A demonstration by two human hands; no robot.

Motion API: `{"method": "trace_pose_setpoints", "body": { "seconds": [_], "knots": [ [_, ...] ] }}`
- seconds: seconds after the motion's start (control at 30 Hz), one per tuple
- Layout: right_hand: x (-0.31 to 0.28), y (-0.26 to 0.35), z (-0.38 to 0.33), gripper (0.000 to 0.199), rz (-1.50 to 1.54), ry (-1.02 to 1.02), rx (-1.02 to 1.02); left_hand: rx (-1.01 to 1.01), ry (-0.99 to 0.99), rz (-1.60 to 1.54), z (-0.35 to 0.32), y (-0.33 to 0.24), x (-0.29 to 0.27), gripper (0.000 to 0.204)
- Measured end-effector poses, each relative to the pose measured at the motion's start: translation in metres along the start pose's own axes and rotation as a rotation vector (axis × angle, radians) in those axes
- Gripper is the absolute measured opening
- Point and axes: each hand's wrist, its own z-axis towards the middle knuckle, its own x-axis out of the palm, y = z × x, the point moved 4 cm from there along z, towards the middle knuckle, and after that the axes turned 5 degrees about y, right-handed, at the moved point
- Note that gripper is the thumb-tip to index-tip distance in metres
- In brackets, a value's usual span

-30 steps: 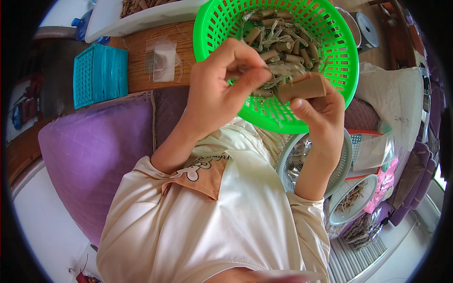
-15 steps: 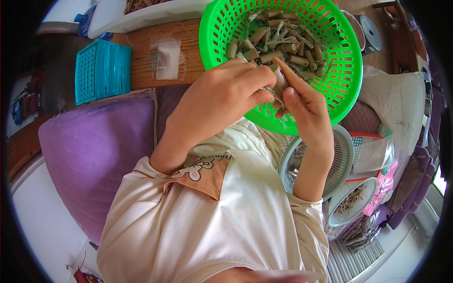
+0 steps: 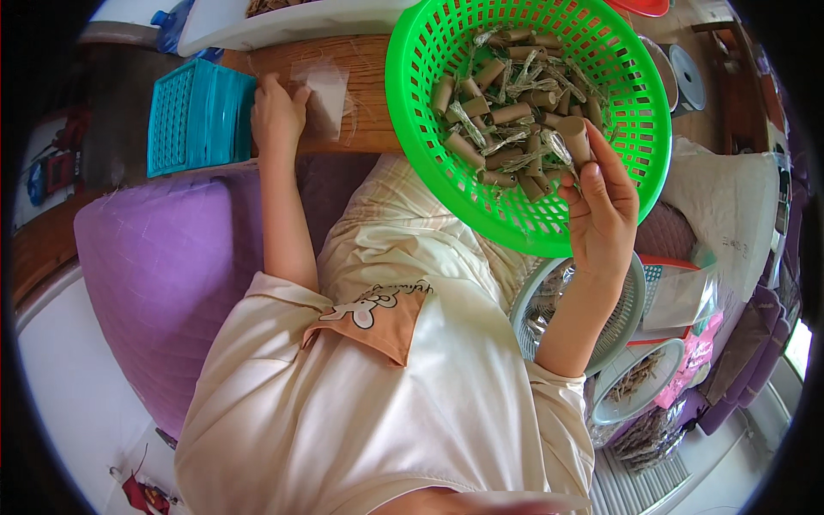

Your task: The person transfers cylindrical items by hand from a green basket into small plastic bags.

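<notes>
The work looks to be well along but not finished. The green basket (image 3: 652, 129) already holds a good heap of short brown rolls (image 3: 502, 112), many with pale fibre strands lying among them, so a fair number appear to be done. One more roll (image 3: 573, 137) is in the right hand (image 3: 605, 206), whose grip is pinched on it, thumb against fingertips, the roll upright just over the near side of the heap. It is not yet released into the basket.

The left hand (image 3: 276, 112) lies well apart from that grip, out on the wooden worktop (image 3: 378, 129). Its fingers are loosely curled and resting on the wood, holding nothing that can be made out. Just beside it lies a small clear plastic piece (image 3: 328, 94) with loose pale fibres (image 3: 365, 64) around it, and on its other side stands a stack of teal mesh trays (image 3: 193, 116). This suggests that material remains to be worked.

Below the right wrist a white mesh basket (image 3: 631, 318) holds something shiny and clear, hard to tell apart. Further down from it, a white bowl (image 3: 639, 382) carries a small pile of thin brown sticks. A white tray (image 3: 283, 21) beyond the left hand holds brown pieces, mostly cut off by the frame.
</notes>
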Motion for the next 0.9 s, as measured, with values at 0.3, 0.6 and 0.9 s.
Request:
{"method": "trace_pose_setpoints", "body": {
  "seconds": [0.3, 0.6, 0.9],
  "knots": [
    [-0.002, 0.000, 0.005, 0.033, -0.026, 0.007, 0.008, -0.053, 0.252, -0.126, 0.023, 0.028, 0.027, 0.023],
    [0.003, 0.004, 0.008, 0.025, -0.136, -0.048, -0.040, -0.046, 0.148, -0.692, 0.016, 0.023, -0.002, 0.023],
    [0.062, 0.024, 0.009, 0.021, -0.530, -0.009, -0.377, 0.105, 0.318, -1.127, -0.038, -0.075, -0.096, 0.018]
  ]
}}
